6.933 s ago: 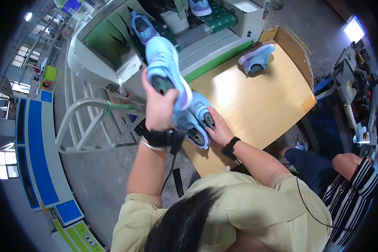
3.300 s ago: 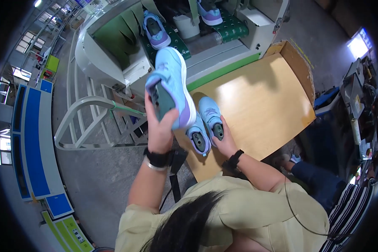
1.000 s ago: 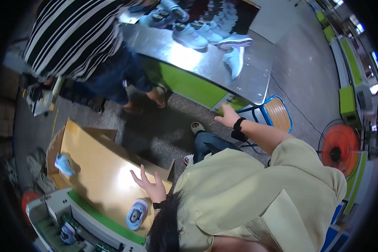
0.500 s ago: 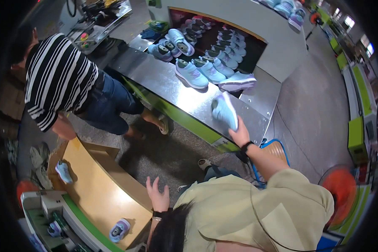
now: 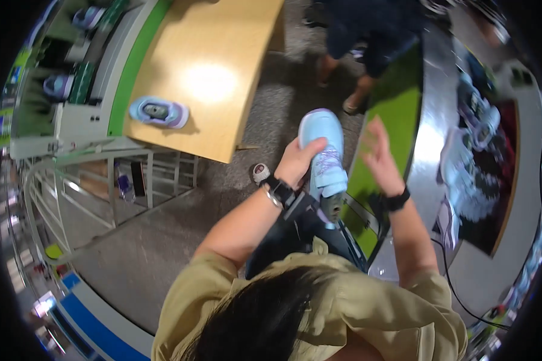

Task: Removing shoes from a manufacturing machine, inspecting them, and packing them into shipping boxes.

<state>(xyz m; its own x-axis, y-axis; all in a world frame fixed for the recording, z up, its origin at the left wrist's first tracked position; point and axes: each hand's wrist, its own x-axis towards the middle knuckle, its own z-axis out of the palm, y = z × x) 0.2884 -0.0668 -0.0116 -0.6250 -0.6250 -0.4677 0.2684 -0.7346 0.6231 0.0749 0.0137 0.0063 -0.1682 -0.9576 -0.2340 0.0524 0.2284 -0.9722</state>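
A light blue sneaker (image 5: pixel 324 147) with lilac laces is gripped at its side by my left hand (image 5: pixel 299 159), in front of my body. The thumb lies across the upper, and the toe points away from me. A dark insert shows in the shoe's opening. Just right of the shoe, my right hand (image 5: pixel 379 156) is raised with its fingers apart, holding nothing and somewhat blurred. Another light blue and lilac sneaker (image 5: pixel 173 114) rests on the wooden table (image 5: pixel 190 141) to the left.
On the right runs a metal counter (image 5: pixel 424 141) with several blue sneakers (image 5: pixel 464 168) by a dark opening. A machine with a green edge (image 5: pixel 123 90) holds sneakers (image 5: pixel 57 86) at left. A metal rack (image 5: pixel 90 162) stands below the table. Another person's legs (image 5: pixel 358 87) show beyond.
My view has swung left toward the wooden table. The sneaker has passed from my right hand to my left, away from the counter. The right hand has opened.
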